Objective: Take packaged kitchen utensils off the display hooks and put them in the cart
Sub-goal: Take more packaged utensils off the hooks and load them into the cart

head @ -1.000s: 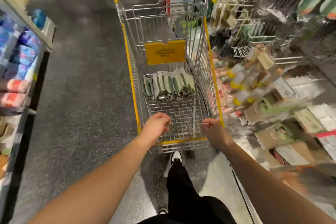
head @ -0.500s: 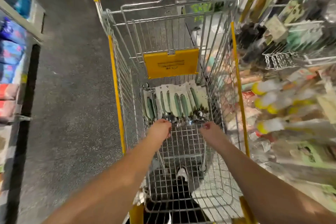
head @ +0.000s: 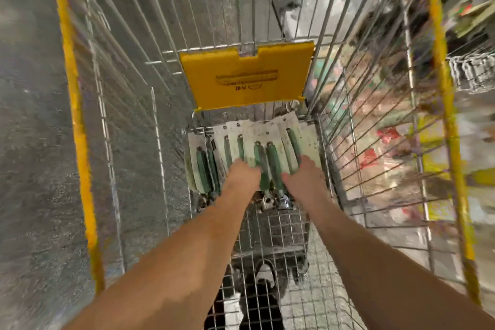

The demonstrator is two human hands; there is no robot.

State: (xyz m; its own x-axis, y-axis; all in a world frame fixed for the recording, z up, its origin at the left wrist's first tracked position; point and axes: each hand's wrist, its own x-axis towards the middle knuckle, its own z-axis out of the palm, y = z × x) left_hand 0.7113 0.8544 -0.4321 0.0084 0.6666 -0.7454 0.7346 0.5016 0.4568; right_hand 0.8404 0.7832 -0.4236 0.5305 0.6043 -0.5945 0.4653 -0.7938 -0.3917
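So the packaged utensils [head: 270, 153] are a fanned-out row of pale cards, each with a green-handled tool on it and shiny metal ends poking out at the near edge. They're lying flat on the wire floor at the far end of the cart [head: 278, 225], right under the yellow plastic flap [head: 247, 76] that hangs off the far wall.

Whole shot is pretty smeared. No way to read the cards or say what kind of tool each one is, and I can't count them for sure. The shelf goods [head: 385, 158] on the right, seen through the cart mesh, are just colour blobs. Fingers on both hands are blurry and partly hidden behind their own knuckles.

Both arms reach down into the basket. The left hand [head: 242, 173] sits on the middle-left of the row, the right hand [head: 305, 173] on the right end, with two green handles showing between them. Both are touching the packs, but I honestly can't tell if they're gripping or just pressing flat.
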